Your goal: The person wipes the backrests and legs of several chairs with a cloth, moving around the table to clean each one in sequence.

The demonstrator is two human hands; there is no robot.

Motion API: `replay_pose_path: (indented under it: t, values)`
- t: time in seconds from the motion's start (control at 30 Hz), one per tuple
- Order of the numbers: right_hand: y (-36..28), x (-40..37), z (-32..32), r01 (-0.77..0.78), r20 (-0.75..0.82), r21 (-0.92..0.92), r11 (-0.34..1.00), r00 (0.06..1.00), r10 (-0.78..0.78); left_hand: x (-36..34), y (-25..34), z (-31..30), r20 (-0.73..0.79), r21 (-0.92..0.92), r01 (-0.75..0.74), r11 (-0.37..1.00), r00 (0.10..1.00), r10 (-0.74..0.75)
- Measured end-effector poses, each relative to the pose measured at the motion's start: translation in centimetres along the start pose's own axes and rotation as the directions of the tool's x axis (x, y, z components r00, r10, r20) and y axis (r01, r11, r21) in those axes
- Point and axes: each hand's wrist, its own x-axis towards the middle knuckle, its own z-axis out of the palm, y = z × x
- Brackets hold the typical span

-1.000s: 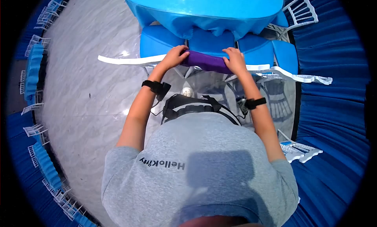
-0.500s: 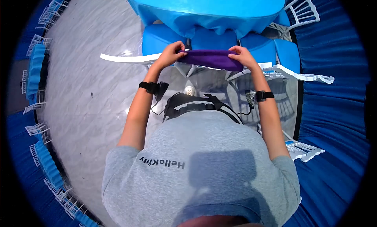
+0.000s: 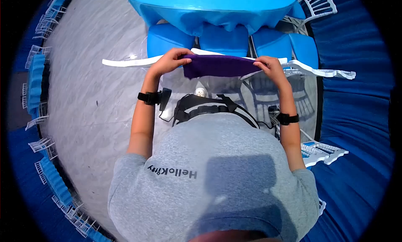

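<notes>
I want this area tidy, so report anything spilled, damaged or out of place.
A dark speck on the pale floor, off to the left, stands out by its contrast; it is too small to identify. I see no spill, and no damage to the purple cloth.

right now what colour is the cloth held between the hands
The cloth is dark purple, with no pattern visible; the head view shows it best.

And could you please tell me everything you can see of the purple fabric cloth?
The dark purple fabric cloth is a plain, matte, roughly rectangular strip. It hangs between the left grip and right grip, pinched near its ends, deeper toward the left, in front of white chair backs. Whether it touches them is unclear.
</notes>
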Motion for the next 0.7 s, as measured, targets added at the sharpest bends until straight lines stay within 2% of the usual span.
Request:
replay_pose_path:
  t: [0.1, 0.17, 0.23, 0.33, 0.4, 0.43, 0.5, 0.53, 0.57, 0.6, 0.63, 0.67, 0.7]
  values:
    - [0.0, -1.0, 0.1, -0.016, -0.035, -0.052, 0.999, 0.999, 0.014, 0.1, -0.1, 0.4, -0.046, 0.04, -0.019, 0.999, 0.999, 0.02]
    - [0.1, -1.8, 0.4, -0.009, -0.054, -0.035, 0.999, 0.998, 0.007, 0.2, 0.2, 0.7, -0.102, 0.137, -0.033, 0.99, 0.994, 0.047]
    - [0.0, -2.6, 0.5, -0.002, -0.072, -0.019, 1.0, 0.997, 0.0, 0.0, 0.8, 1.1, -0.104, 0.14, -0.029, 0.99, 0.994, 0.044]
    - [0.1, -3.3, 0.5, -0.072, -0.034, 0.042, 0.997, 0.997, 0.073, 0.3, 0.7, 1.3, -0.112, 0.135, -0.04, 0.99, 0.992, 0.055]
    - [0.6, -3.4, 0.8, -0.034, -0.149, 0.102, 0.994, 0.988, 0.05, 0.9, 0.2, 1.3, -0.113, 0.127, -0.05, 0.991, 0.992, 0.064]
    - [0.8, -3.0, 0.9, -0.036, -0.15, 0.104, 0.994, 0.987, 0.052, 1.6, -0.4, 1.2, -0.217, 0.14, -0.054, 0.989, 0.973, 0.084]
    - [1.4, -1.0, 1.1, -0.04, -0.255, 0.076, 0.996, 0.965, 0.058, 3.6, -1.3, 1.0, -0.401, 0.164, -0.087, 0.983, 0.904, 0.147]
    - [2.0, 0.2, 1.7, -0.043, -0.256, 0.076, 0.996, 0.965, 0.061, 5.0, -2.4, 0.6, -0.452, 0.417, -0.062, 0.907, 0.851, 0.266]
    - [2.9, 1.6, 2.6, 0.012, -0.389, -0.135, 0.991, 0.919, -0.064, 6.0, -3.5, 0.4, -0.466, 0.638, -0.007, 0.77, 0.792, 0.394]
    - [3.3, 2.4, 3.5, 0.037, -0.484, -0.345, 0.938, 0.849, -0.212, 6.4, -3.5, 1.1, -0.459, 0.766, 0.04, 0.642, 0.733, 0.502]
    - [2.8, 2.8, 4.1, 0.005, -0.472, -0.403, 0.915, 0.856, -0.213, 6.9, -3.2, 2.0, -0.426, 0.864, 0.103, 0.493, 0.67, 0.608]
    - [2.3, 3.0, 4.6, 0.056, -0.445, -0.411, 0.91, 0.859, -0.254, 7.4, -3.3, 2.5, -0.352, 0.875, 0.027, 0.484, 0.722, 0.596]
    - [1.6, 3.0, 5.2, 0.107, -0.416, -0.415, 0.903, 0.861, -0.293, 7.3, -3.0, 3.7, -0.264, 0.896, -0.067, 0.439, 0.714, 0.648]
